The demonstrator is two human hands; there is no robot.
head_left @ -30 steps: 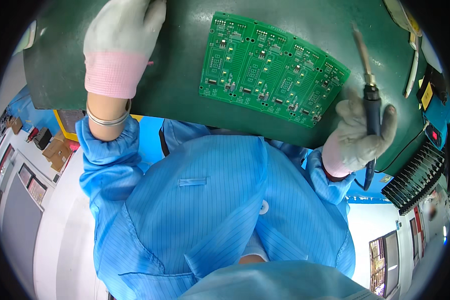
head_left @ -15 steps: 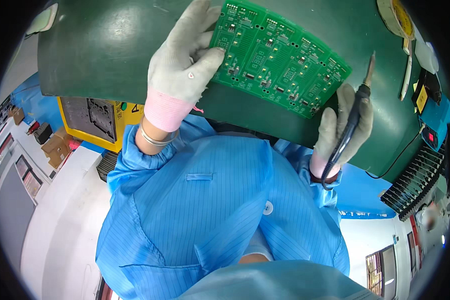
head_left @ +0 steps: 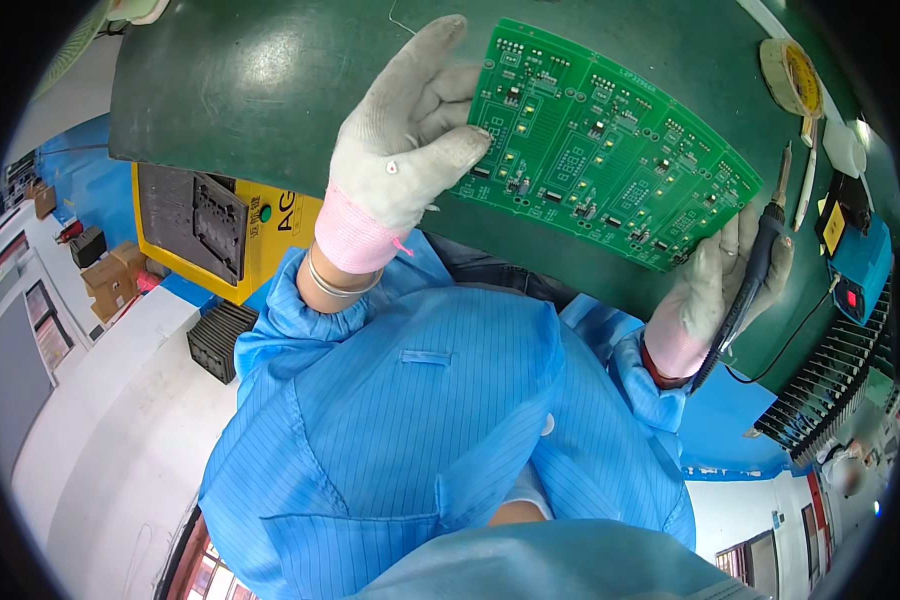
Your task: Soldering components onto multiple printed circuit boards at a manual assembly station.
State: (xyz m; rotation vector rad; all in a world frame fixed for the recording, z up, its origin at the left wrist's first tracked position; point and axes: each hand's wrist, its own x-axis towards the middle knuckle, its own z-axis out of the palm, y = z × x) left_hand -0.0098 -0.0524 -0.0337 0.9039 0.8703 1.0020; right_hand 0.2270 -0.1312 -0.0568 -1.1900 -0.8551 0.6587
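Note:
Raised over the green work surface is a green circuit board (head_left: pixel 610 150), tilted, its face of small parts and digit outlines turned toward me. My left hand (head_left: pixel 405 130), in a whitish glove with a pink cuff, grips the board's left edge, thumb on the face and the other fingers partly hidden behind. At the lower right corner, my gloved right hand (head_left: pixel 725 275) meets the board with its fingers. That same hand also holds a soldering iron (head_left: pixel 760 262) with a dark handle, its metal tip pointing up and away from the board.
A tape roll (head_left: pixel 792 78) lies at the far right of the green table (head_left: pixel 270 90). Near the right edge stands a blue soldering station (head_left: pixel 860 268), with a black slotted rack (head_left: pixel 820 390) below it. A yellow machine (head_left: pixel 260 235) stands at the left, beside a ribbed black box (head_left: pixel 222 340).
The board and both hands sit further right and slightly lower in the picture, as the whole view has shifted. My right fingers are now against the board's lower right corner.

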